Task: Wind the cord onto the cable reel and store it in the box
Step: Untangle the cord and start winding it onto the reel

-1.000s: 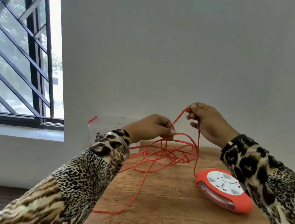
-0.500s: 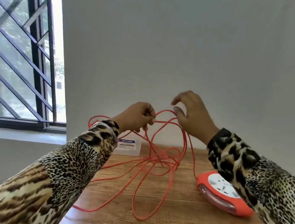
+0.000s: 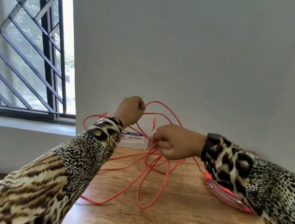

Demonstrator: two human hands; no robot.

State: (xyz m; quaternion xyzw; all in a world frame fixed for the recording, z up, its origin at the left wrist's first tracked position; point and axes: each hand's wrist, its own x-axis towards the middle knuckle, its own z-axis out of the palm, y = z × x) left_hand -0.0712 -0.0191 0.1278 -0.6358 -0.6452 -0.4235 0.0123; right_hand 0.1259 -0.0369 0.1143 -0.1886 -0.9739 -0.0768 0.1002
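Note:
A long orange cord (image 3: 141, 181) lies in tangled loops on the wooden table (image 3: 176, 220) and rises to both hands. My left hand (image 3: 130, 110) is raised above the table, fist closed on a strand of the cord. My right hand (image 3: 176, 142) is lower and to the right, fingers pinched on a bunch of strands just above the table. The orange cable reel (image 3: 225, 194) lies flat at the right, mostly hidden under my right sleeve. A clear plastic box (image 3: 136, 140) with a blue label stands against the wall behind the hands.
A grey wall runs close behind the table. A barred window (image 3: 26, 52) with a sill is at the left. The table's left edge drops off beside my left sleeve.
My left hand has lifted its strand higher. My right hand, open beside the cord half a second ago, has dropped and closed on the strands near the table. The loops have shifted.

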